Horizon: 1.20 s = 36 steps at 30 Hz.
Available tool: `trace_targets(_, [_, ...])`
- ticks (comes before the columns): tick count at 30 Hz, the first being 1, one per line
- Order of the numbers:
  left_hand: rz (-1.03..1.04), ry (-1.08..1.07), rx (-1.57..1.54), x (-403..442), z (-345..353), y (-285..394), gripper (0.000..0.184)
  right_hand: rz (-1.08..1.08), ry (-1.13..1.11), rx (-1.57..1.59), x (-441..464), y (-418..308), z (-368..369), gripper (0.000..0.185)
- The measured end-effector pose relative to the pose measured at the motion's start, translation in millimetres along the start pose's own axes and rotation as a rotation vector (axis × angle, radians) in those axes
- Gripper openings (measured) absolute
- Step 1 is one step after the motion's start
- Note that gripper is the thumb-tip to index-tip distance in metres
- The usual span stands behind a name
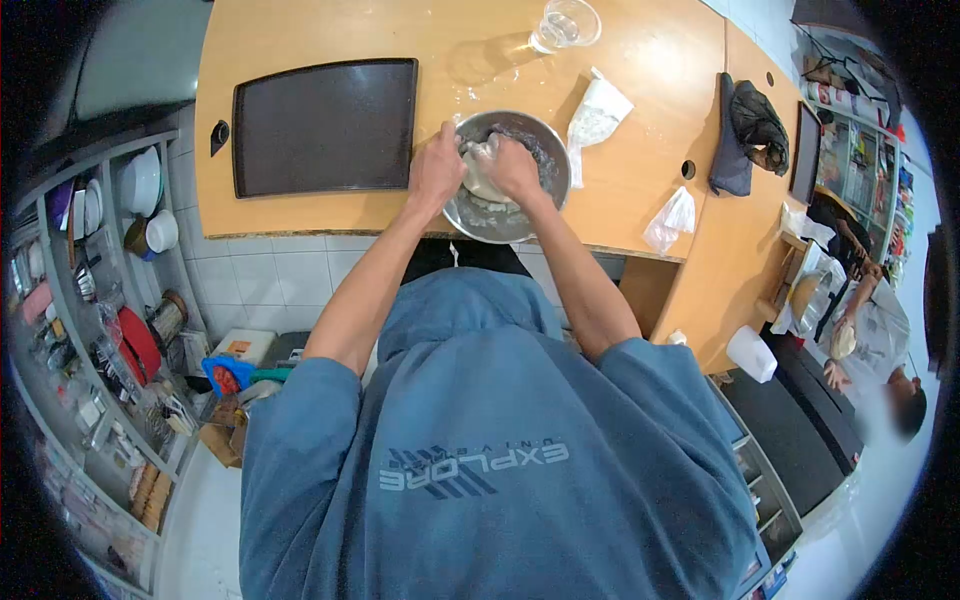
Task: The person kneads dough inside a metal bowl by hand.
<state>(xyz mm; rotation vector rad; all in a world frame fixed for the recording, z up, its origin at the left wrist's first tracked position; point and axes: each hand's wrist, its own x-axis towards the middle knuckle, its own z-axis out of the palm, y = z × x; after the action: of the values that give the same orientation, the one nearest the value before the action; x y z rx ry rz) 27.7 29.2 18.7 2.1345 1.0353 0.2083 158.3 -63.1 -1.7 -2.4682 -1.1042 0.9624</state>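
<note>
A metal bowl (502, 232) stands near the front edge of the wooden table (480, 85), with pale dough (482, 178) inside. My left hand (438, 168) is at the bowl's left rim, its fingers closed round the rim. My right hand (510, 167) reaches into the bowl, its curled fingers pressed on the dough and partly hidden in it. White residue coats the inner wall of the bowl.
A dark tray (325, 128) lies to the left, a clear cup (568, 24) at the back. Right of the bowl are a white bag (600, 108) and a small plastic bag (672, 218). Another person (870, 330) is at far right; shelves (100, 330) stand left.
</note>
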Motion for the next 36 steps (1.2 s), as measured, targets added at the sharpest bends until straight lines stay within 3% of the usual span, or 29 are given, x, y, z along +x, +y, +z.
trace_targets(3, [-0.009,-0.018,-0.001,6,-3,2,0.014,-0.117,-0.064,0.077,-8,9,-15,0.049])
trace_targets(6, [-0.021,-0.028,-0.014,10,-2,3,0.014,-0.146,-0.087,-0.041,-24,10,-23,0.048])
trace_targets(9, [-0.006,-0.016,-0.021,16,-3,2,0.014,-0.141,0.096,-0.02,-46,5,-22,0.053])
trace_targets(15, [0.016,-0.001,-0.018,21,1,-1,0.015,0.013,0.304,0.151,-56,6,-24,0.036])
trace_targets(18, [0.025,0.013,-0.02,20,4,-4,0.016,0.089,0.179,0.023,-62,-20,-45,0.031])
trace_targets(21, [0.007,0.025,0.011,18,2,0,0.013,-0.002,0.225,0.006,-60,-21,-38,0.043])
trace_targets(24, [-0.002,0.024,0.019,19,0,3,0.012,-0.135,0.42,-0.156,-58,-23,-36,0.041])
trace_targets(27, [0.014,0.025,0.005,20,2,1,0.012,-0.148,0.218,-0.169,-39,7,-6,0.048])
trace_targets(30, [0.015,0.014,0.006,21,3,0,0.012,-0.119,-0.107,0.287,-33,15,-10,0.052])
trace_targets(36, [0.041,0.032,-0.001,23,8,-8,0.015,0.01,-0.082,0.351,-37,16,-35,0.041])
